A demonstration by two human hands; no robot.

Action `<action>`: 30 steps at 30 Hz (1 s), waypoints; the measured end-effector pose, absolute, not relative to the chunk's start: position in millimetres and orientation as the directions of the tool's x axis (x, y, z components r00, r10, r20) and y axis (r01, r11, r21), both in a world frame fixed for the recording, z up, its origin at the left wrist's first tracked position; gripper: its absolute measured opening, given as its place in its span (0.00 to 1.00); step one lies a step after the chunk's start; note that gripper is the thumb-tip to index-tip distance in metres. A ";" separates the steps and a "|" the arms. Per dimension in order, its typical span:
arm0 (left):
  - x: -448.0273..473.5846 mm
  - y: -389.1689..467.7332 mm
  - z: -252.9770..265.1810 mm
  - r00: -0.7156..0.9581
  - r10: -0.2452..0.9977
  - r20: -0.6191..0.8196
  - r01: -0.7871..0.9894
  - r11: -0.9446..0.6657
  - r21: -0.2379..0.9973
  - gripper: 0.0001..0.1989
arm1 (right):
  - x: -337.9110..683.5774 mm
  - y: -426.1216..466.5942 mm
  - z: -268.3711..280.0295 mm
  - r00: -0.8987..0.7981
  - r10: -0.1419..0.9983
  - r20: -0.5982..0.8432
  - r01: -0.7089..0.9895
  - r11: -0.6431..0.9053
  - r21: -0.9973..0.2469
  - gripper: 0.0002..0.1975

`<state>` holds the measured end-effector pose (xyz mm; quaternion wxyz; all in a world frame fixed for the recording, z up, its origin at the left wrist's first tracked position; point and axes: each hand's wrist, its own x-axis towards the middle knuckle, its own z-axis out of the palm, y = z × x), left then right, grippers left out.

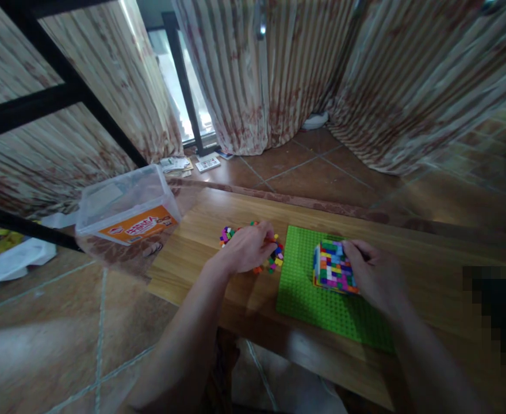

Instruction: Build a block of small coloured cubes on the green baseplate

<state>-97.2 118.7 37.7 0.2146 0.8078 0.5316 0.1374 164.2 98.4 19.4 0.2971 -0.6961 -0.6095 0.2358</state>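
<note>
My left hand point(253, 247) reaches down into a loose pile of small coloured toy bricks point(276, 261). Its fingers are bent together at the pile, and what they pinch, if anything, is hidden. On a green studded baseplate point(298, 287) sits a boxy block of multicoloured toy bricks point(334, 267), with rows of mixed colours on top. My right hand point(374, 276) is closed at the right side of this block, its thumb by the upper right edge. The hand covers that end of the block and part of the baseplate.
The bricks and baseplate rest on a wooden table point(253, 310). Left of it stands a clear plastic tub point(127, 201) with an orange label. Papers point(207, 163) lie on the tiled floor by the curtains point(236, 75). A black metal frame point(67, 92) crosses the left side.
</note>
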 end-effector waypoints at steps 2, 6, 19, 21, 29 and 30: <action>-96.1 119.9 37.0 0.361 0.932 0.008 0.794 -0.312 0.522 0.06 | 164.9 98.4 18.6 0.144 0.989 0.031 0.701 -0.080 -0.708 0.20; -94.0 124.5 34.8 0.261 0.964 0.059 0.740 -0.239 0.628 0.08 | 165.2 98.9 18.2 0.150 0.989 0.017 0.696 -0.094 -0.712 0.19; -79.8 128.6 31.9 0.203 0.976 0.085 0.630 -0.197 0.751 0.08 | 163.1 99.2 20.2 0.146 0.989 0.026 0.705 -0.085 -0.705 0.20; -78.2 128.5 28.8 0.192 0.976 0.101 0.584 -0.196 0.788 0.06 | 162.4 99.2 21.4 0.150 0.989 0.019 0.706 -0.093 -0.702 0.20; -74.0 128.8 13.6 0.081 0.991 0.103 0.426 -0.128 0.896 0.03 | 163.0 99.0 20.8 0.149 0.988 0.033 0.704 -0.082 -0.706 0.20; -73.3 129.0 12.7 0.065 0.993 0.099 0.412 -0.118 0.904 0.03 | 163.0 99.1 20.3 0.145 0.989 0.041 0.699 -0.073 -0.712 0.20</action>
